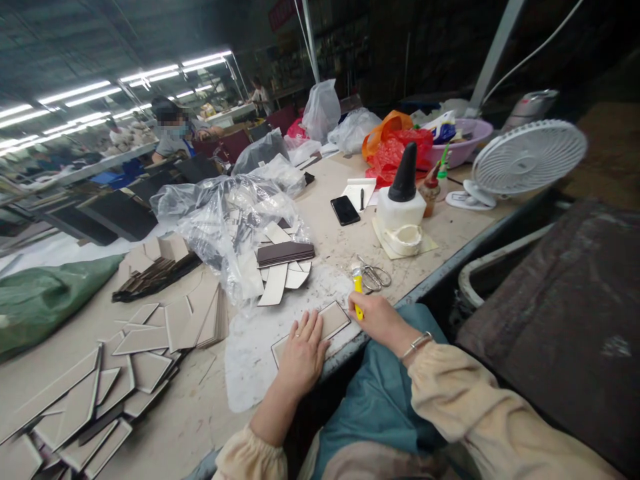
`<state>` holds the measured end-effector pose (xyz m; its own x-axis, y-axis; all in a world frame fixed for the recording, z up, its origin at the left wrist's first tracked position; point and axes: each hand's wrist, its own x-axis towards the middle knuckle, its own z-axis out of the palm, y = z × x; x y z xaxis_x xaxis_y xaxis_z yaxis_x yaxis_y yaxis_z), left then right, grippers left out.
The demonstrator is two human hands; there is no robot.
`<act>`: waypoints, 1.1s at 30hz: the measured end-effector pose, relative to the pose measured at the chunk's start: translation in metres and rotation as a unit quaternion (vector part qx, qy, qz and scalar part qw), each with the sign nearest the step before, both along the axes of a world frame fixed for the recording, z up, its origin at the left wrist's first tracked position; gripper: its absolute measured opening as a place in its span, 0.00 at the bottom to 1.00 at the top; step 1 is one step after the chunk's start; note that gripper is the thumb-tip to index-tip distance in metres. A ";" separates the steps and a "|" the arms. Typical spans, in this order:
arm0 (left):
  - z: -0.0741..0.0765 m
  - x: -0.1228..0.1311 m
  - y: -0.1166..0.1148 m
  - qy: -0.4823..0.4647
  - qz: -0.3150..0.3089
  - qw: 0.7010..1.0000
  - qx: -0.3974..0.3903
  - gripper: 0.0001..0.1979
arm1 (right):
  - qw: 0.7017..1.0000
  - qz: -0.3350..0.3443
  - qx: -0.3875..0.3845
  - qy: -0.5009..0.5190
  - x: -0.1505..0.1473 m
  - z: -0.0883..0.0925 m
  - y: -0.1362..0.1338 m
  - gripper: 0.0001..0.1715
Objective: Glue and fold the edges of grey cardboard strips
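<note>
Under my left hand (303, 352) lies a flat beige panel (334, 320) with a dark edge; the fingers are stretched out on it and hide its middle. My right hand (379, 320) is closed around a yellow-handled brush (358, 293), its pale bristle end pointing away from me. That hand is at the panel's right end; whether it touches the panel I cannot tell. The panel rests on a white sheet (245, 373) near the table edge. Just beyond the brush is a pair of scissors (375, 276).
At left are piled edged panels (145, 370). Ahead, dark strips (285, 253) lie beside clear plastic bags (225, 213). A white glue bottle (399, 210), phone (345, 210) and fan (530, 160) stand or lie to the right. A co-worker (175, 130) is in the background.
</note>
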<state>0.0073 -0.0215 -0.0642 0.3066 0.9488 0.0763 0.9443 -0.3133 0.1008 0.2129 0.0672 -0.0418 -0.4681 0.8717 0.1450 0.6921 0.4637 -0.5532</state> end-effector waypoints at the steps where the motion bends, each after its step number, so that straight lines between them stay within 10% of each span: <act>1: 0.000 0.000 0.000 0.001 0.001 1.000 0.002 0.25 | 1.000 0.002 -0.001 -0.010 -0.001 0.000 0.000 0.05; 33: 0.001 0.006 -0.003 -0.019 0.026 0.999 0.025 0.25 | 0.997 0.037 0.019 -0.061 -0.007 0.000 -0.002 0.06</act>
<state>0.0135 -0.0243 -0.0634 0.2531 0.9581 0.1339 0.9551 -0.2696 0.1232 0.2062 0.0649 -0.0420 -0.5475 0.8288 0.1154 0.7156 0.5352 -0.4488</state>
